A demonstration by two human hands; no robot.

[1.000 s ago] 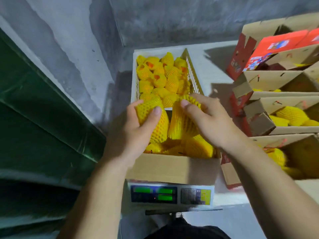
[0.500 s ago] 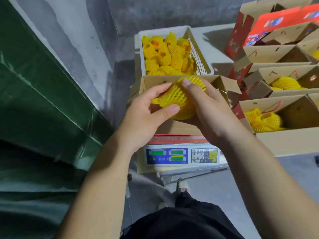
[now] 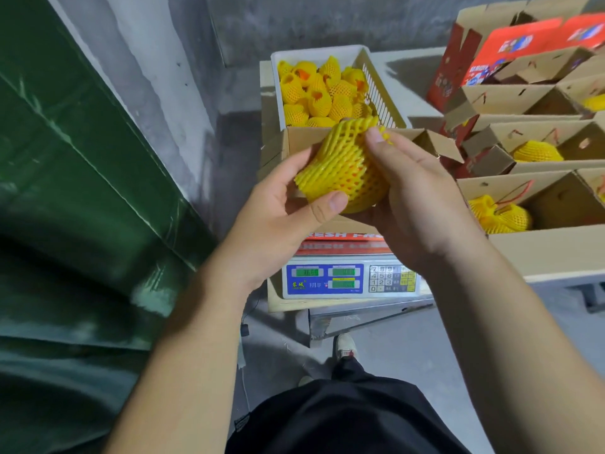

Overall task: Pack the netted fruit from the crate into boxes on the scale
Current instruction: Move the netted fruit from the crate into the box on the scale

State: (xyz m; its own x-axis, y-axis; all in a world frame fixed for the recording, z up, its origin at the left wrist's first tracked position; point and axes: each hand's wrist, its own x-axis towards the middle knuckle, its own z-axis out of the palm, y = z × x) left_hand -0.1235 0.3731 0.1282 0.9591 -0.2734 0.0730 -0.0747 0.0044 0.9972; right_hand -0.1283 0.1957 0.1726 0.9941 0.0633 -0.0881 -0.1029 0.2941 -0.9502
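Note:
Both hands hold one netted fruit [image 3: 343, 172] in yellow foam mesh above the cardboard box [image 3: 294, 139] that stands on the scale [image 3: 350, 278]. My left hand [image 3: 281, 208] grips its lower left side, thumb across the front. My right hand [image 3: 409, 194] cups the right side, and its fingertips pinch the loose top of the net. Behind the box, the white crate [image 3: 383, 83] holds several more netted fruit. My hands hide the inside of the box.
Open cardboard boxes [image 3: 556, 198] with netted fruit and red printed cartons [image 3: 523, 44] crowd a table on the right. A green tarp [image 3: 65, 191] slopes along the left, with a grey wall behind. My shoe and dark clothing show below the scale.
A second ago each hand held its own fruit low in the box. Now both hold a single fruit, raised toward me, and the net's top is pulled upward.

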